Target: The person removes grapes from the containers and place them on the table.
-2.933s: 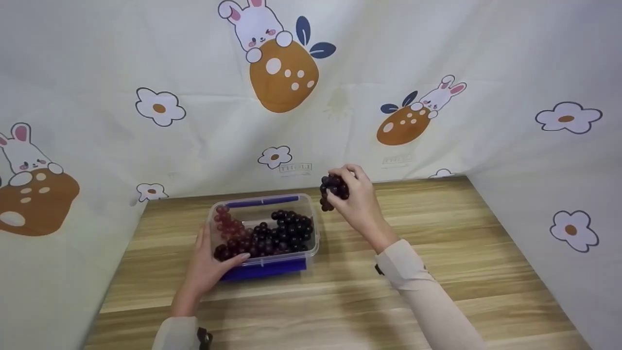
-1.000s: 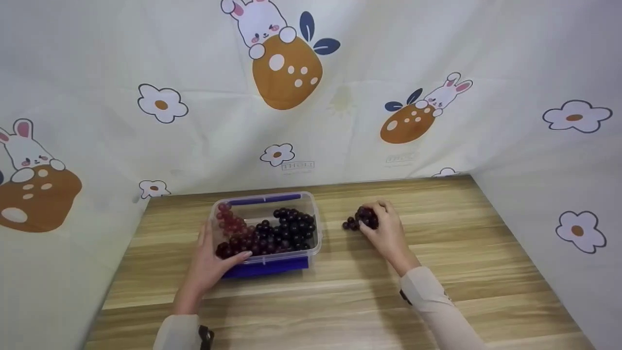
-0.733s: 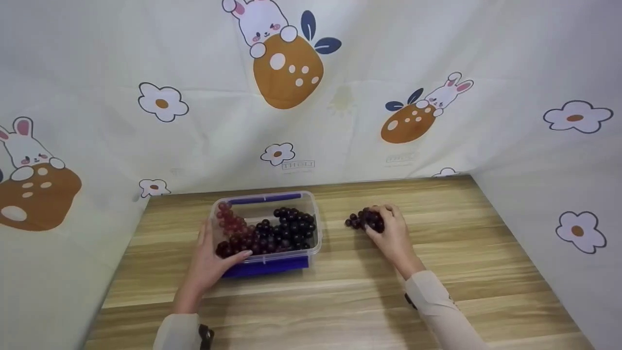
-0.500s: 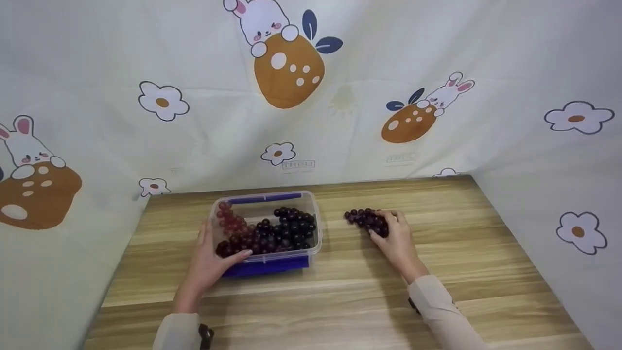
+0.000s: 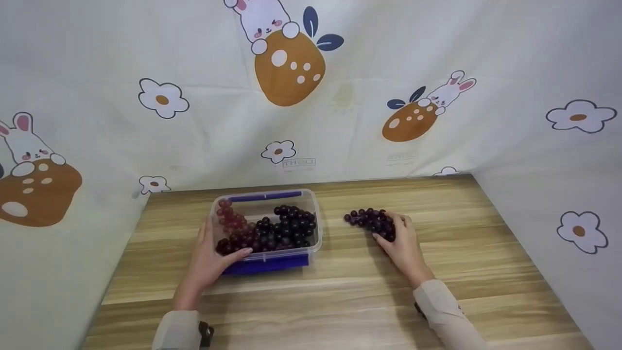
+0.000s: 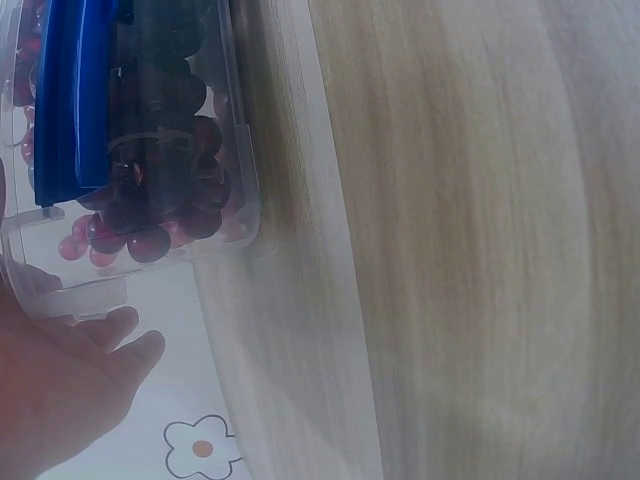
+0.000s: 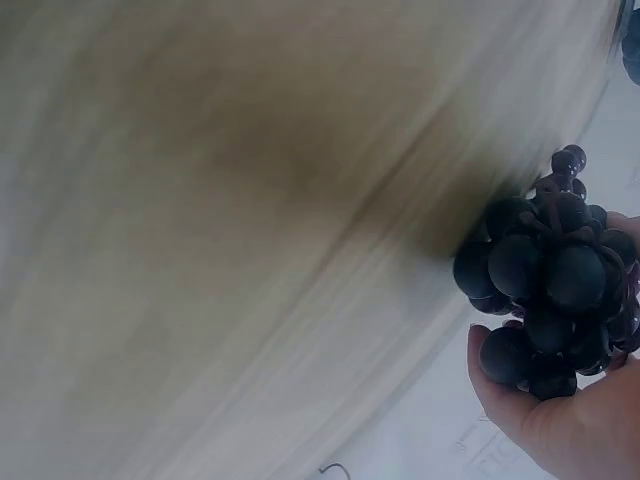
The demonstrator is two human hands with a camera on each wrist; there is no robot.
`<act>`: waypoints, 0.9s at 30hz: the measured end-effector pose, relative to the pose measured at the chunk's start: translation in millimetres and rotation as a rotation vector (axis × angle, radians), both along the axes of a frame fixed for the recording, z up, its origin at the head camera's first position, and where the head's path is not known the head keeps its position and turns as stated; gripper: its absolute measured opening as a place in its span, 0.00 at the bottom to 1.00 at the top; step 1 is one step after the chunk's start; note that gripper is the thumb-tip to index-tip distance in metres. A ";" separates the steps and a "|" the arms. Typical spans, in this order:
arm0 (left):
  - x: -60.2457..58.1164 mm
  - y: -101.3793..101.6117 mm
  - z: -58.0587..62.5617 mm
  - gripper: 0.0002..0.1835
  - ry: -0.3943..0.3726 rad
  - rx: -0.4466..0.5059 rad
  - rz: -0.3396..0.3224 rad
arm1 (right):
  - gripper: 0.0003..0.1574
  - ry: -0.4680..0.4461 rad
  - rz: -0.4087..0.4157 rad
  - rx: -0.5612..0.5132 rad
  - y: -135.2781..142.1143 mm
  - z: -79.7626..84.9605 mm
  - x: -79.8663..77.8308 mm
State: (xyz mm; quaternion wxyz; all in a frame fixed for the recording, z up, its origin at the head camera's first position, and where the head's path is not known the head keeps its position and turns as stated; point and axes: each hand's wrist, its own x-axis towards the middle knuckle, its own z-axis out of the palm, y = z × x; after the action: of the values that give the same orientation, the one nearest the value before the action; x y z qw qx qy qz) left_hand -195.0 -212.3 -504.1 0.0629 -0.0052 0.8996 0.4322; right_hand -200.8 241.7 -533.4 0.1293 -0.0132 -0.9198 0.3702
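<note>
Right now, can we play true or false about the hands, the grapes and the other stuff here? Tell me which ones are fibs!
1. The left hand is touching the clear box. True.
2. All the grapes in the box look the same colour. False: there are red grapes and almost black grapes.
3. The right hand is holding a bunch of dark grapes. True.
4. That bunch is inside the box. False: it is outside, to the right of the box.
5. The table has a wood-grain look. True.
6. A real bunny is sitting here. False: the bunnies are printed on the pale sheet.
</note>
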 end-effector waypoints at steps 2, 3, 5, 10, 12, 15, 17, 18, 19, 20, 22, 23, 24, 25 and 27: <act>-0.1 -0.1 0.1 0.75 -0.001 -0.001 -0.001 | 0.40 -0.012 -0.003 -0.002 0.9 -0.6 0.7; 0.0 -0.1 0.2 0.75 -0.004 0.001 0.000 | 0.41 -0.016 -0.005 -0.002 1.1 -0.9 1.2; 0.2 -0.1 0.3 0.75 -0.005 0.003 0.001 | 0.42 -0.013 -0.006 0.004 1.6 -1.7 2.3; 1.0 0.1 0.3 0.74 -0.005 0.010 0.004 | 0.44 0.008 -0.007 0.019 2.8 -4.3 3.7; 1.2 0.1 0.2 0.74 -0.004 0.014 0.004 | 0.46 0.004 -0.007 0.021 3.5 -4.8 3.9; 1.3 0.1 0.4 0.74 -0.003 0.015 0.003 | 0.49 -0.009 -0.006 0.025 4.6 -4.5 4.2; 1.2 0.2 0.6 0.74 0.000 0.016 0.001 | 0.51 -0.023 -0.005 0.031 5.5 -3.7 4.3; 1.2 0.3 0.8 0.74 0.002 0.016 0.002 | 0.51 -0.025 -0.005 0.033 5.8 -3.2 4.3; 1.3 0.5 1.0 0.74 0.004 0.020 0.001 | 0.52 -0.028 -0.004 0.036 5.9 -2.5 4.3; 1.4 0.7 1.2 0.74 0.006 0.023 0.002 | 0.53 -0.030 -0.003 0.038 5.9 -1.8 4.4; 1.7 1.1 1.4 0.74 0.010 0.032 0.003 | 0.54 -0.031 -0.002 0.044 5.4 -0.6 4.8; 1.8 1.2 1.4 0.74 0.011 0.038 0.004 | 0.53 -0.027 -0.001 0.048 4.8 -0.1 5.0; 2.0 1.2 1.4 0.74 0.012 0.042 0.004 | 0.54 -0.024 0.001 0.049 4.0 0.5 4.9; 2.1 1.1 1.3 0.74 0.012 0.046 0.003 | 0.54 -0.021 0.003 0.051 3.2 1.2 4.8; 2.0 0.9 1.1 0.74 0.012 0.045 0.002 | 0.54 -0.011 0.007 0.052 1.6 2.7 4.7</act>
State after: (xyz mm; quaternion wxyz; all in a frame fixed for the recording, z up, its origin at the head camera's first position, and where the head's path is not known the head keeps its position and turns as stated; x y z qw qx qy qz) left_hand -193.0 -211.4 -503.0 0.0572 -0.0024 0.8900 0.4523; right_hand -196.0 243.2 -530.7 0.1234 -0.0087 -0.9299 0.3463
